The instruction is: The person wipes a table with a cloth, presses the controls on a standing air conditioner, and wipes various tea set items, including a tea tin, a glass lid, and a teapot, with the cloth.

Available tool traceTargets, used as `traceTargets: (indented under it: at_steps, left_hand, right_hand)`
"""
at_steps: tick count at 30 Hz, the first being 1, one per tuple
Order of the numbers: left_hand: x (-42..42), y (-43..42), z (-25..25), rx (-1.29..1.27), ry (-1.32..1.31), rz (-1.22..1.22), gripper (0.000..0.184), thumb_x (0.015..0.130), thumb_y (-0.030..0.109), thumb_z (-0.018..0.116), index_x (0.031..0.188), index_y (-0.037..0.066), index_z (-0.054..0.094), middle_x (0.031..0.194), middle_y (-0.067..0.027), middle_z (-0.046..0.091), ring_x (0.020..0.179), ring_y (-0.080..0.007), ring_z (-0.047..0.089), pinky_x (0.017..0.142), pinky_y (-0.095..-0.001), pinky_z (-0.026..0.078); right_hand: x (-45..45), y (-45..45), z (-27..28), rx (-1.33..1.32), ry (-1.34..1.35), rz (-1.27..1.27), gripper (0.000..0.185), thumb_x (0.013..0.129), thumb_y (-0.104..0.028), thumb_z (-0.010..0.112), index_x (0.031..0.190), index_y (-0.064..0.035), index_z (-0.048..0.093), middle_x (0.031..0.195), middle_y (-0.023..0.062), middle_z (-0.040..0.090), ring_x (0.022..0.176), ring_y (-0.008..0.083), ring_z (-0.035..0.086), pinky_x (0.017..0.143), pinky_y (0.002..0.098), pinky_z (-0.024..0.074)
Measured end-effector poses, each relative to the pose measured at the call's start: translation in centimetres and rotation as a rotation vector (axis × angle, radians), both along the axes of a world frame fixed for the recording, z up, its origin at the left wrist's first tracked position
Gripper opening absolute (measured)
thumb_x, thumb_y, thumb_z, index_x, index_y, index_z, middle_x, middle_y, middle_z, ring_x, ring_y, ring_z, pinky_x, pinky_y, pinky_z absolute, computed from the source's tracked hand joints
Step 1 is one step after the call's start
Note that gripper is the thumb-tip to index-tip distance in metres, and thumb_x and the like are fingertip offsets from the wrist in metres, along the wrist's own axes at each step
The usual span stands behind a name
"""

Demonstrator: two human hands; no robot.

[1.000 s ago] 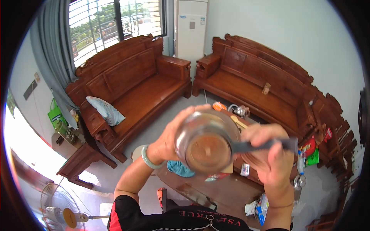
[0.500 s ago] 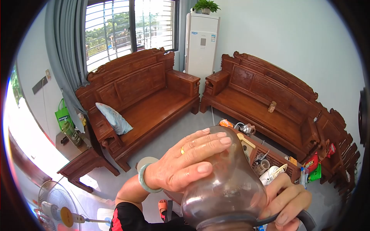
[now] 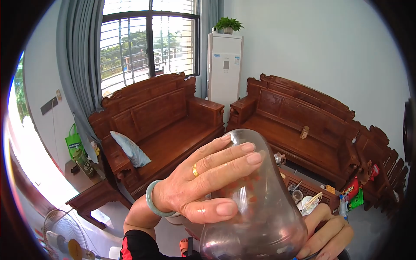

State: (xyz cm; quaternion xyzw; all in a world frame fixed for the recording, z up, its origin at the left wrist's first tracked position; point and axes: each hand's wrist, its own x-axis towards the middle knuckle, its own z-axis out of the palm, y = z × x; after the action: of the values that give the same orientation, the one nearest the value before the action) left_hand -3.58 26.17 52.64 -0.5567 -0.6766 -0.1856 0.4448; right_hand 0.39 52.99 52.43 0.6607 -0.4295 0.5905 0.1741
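A smoky, see-through pot [image 3: 264, 221] is held up close to the camera, its rounded end towards the top of the view. My left hand [image 3: 206, 180], with a gold ring and a pale green bangle at the wrist, lies along the pot's upper left side, its fingers spread over the surface. At the pot's lower right, my right hand [image 3: 327, 236] has its fingers curled round a dark handle that shows only in part at the bottom edge.
Behind stand two carved wooden sofas [image 3: 160, 130] [image 3: 290, 134], one with a cushion [image 3: 130, 149]. A low table [image 3: 318, 193] with a white kettle [image 3: 308, 203] is at the right. A fan [image 3: 65, 236] stands lower left, beneath a side table [image 3: 89, 201].
The pot has turned from its round end facing the camera to lying lengthwise before it. My left hand has moved onto its side. The view has tilted upward.
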Motion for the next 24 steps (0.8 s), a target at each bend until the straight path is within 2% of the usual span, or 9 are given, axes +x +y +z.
traceTargets:
  at_steps: [4,7,16,19,24]
  left_hand:
    - [0.2,0.2,1.2,-0.014,0.038,0.011,0.045,0.096,0.016,0.052,0.138,0.013,0.034,0.127,-0.0307,0.055,0.114,-0.043,0.059,0.099,-0.0574,0.044]
    - [0.4,0.5,2.0,-0.017,0.07,0.01,0.045,0.097,0.017,0.051,0.138,0.014,0.034,0.127,-0.0303,0.055,0.114,-0.0427,0.059,0.099,-0.0576,0.044]
    - [1.0,1.2,4.1,-0.027,0.151,0.021,0.042,0.098,0.02,0.048,0.138,0.015,0.034,0.128,-0.029,0.055,0.114,-0.0416,0.059,0.101,-0.058,0.043]
    - [1.1,1.3,4.7,-0.03,0.171,0.029,0.042,0.099,0.022,0.047,0.138,0.016,0.034,0.128,-0.0286,0.056,0.114,-0.0413,0.059,0.101,-0.0581,0.042]
    - [1.2,1.3,5.8,-0.029,0.197,0.046,0.041,0.1,0.023,0.045,0.139,0.016,0.034,0.128,-0.0279,0.056,0.115,-0.0407,0.059,0.102,-0.0584,0.042]
  right_hand:
    - [1.1,-0.3,-0.3,-0.061,-0.056,-0.013,0.027,0.098,-0.036,0.056,0.1,-0.0084,0.058,0.096,0.0137,0.063,0.082,0.0277,0.055,0.073,0.0358,0.0486]
    - [1.4,0.6,0.7,0.007,-0.019,-0.043,0.026,0.098,-0.035,0.056,0.099,-0.0086,0.058,0.094,0.0137,0.063,0.082,0.0272,0.055,0.073,0.0356,0.0493]
    - [2.7,-0.5,1.0,-0.208,-0.043,-0.119,0.023,0.097,-0.035,0.057,0.097,-0.0119,0.059,0.088,0.0095,0.065,0.077,0.0235,0.054,0.069,0.0338,0.0522]
    - [1.9,0.7,2.2,-0.083,0.031,-0.082,0.024,0.096,-0.036,0.058,0.095,-0.0124,0.059,0.086,0.0096,0.065,0.075,0.0227,0.053,0.069,0.0336,0.0522]
    - [2.0,0.7,2.1,-0.131,0.024,-0.098,0.024,0.096,-0.037,0.058,0.095,-0.0132,0.06,0.089,0.0097,0.065,0.076,0.0233,0.053,0.069,0.034,0.0521]
